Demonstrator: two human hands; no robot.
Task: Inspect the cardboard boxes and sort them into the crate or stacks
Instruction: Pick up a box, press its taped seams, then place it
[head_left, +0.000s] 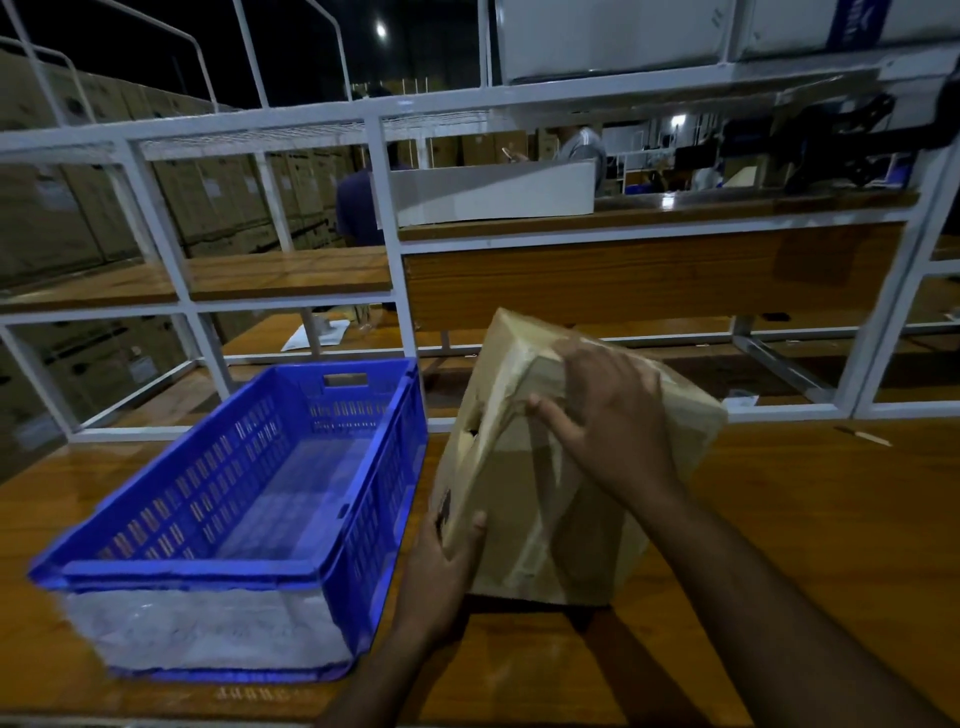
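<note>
A cardboard box (566, 467) stands tilted on the wooden table (805, 519), just beside the blue plastic crate (234, 493) at its 9 o'clock. Bare tabletop lies at the box's 3 o'clock. The white metal rack (384, 208) borders it at 12 o'clock. The box is tape-wrapped, creased and torn at its left edge. The left hand (441, 577) grips the lower left corner. The right hand (608, 415) lies on top, fingers pressing the tape. No writing is legible.

Dim warehouse, white metal shelving frame (387, 208), wooden worktop (779, 519), stacked brown cartons (62, 208) behind, ceiling lamp (381, 30)
</note>
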